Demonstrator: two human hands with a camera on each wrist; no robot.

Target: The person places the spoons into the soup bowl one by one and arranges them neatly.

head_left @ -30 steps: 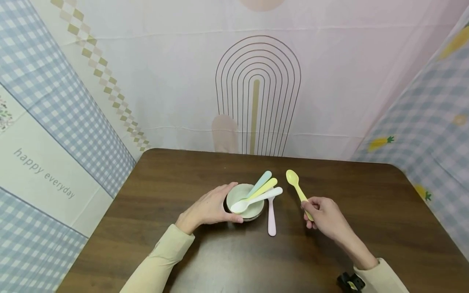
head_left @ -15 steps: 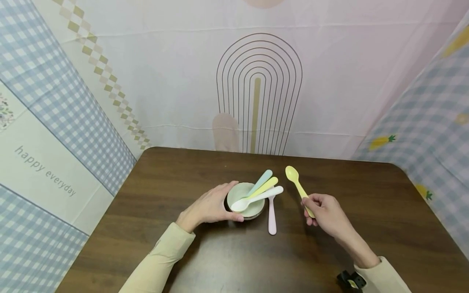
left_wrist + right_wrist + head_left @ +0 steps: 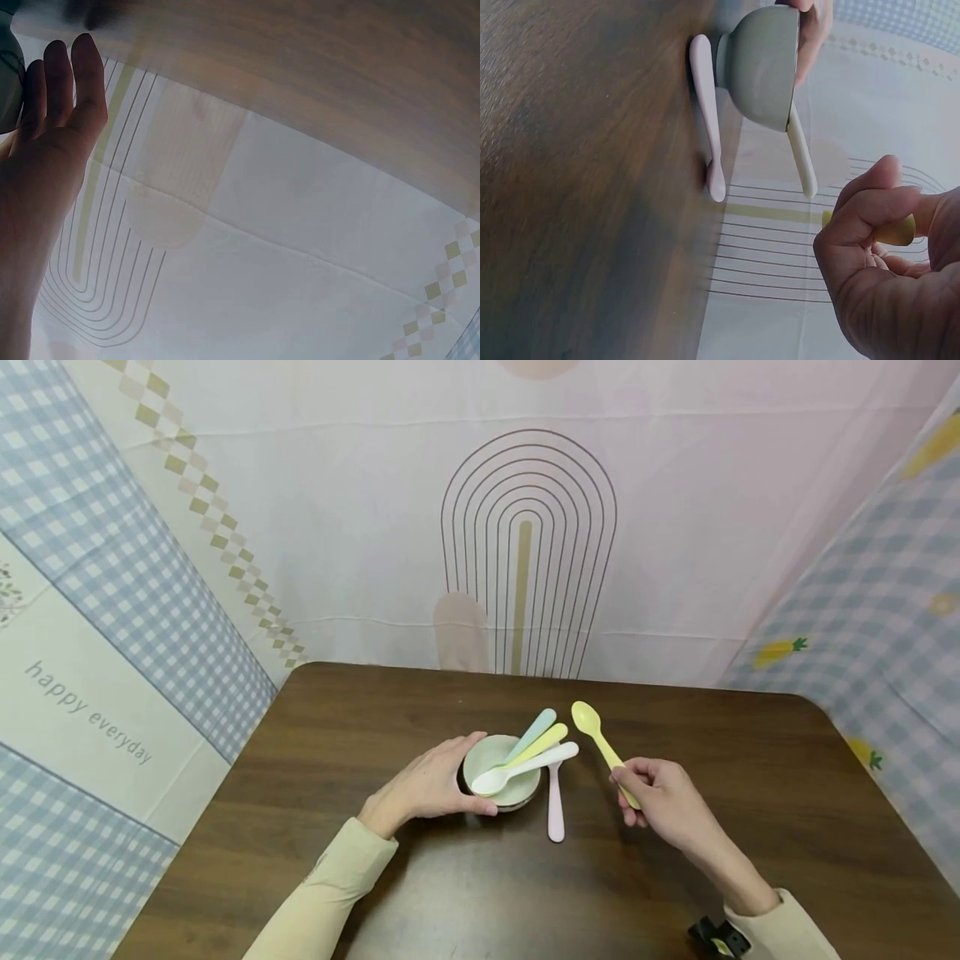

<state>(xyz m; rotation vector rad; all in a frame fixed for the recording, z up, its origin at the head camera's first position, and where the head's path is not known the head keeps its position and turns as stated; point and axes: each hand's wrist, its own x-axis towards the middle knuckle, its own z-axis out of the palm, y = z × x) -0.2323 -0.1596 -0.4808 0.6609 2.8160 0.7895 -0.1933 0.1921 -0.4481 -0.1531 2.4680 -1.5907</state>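
My left hand (image 3: 431, 781) grips a small bowl (image 3: 486, 752), thumb along the near side and fingers round the far side. Inside the bowl lean a white spoon (image 3: 528, 763), a yellow spoon (image 3: 552, 737) and a blue spoon (image 3: 538, 727), handles pointing out to the far right. My right hand (image 3: 663, 797) pinches the handle of another yellow spoon (image 3: 607, 750), bowl end up and away. A pink spoon (image 3: 556, 814) lies on the table beside the bowl. In the right wrist view the bowl's grey-green outside (image 3: 761, 71) shows; the left wrist view catches just its edge.
The dark wooden table (image 3: 465, 893) ends at a patterned cloth backdrop (image 3: 360, 527). Checked cloth (image 3: 870, 577) hangs at the right side. A small black device (image 3: 718, 937) sits at my right sleeve.
The yellow spoon in my right hand has swung slightly left, its bowl end nearer the other spoons' handles. My left hand and the bowl stay in place.
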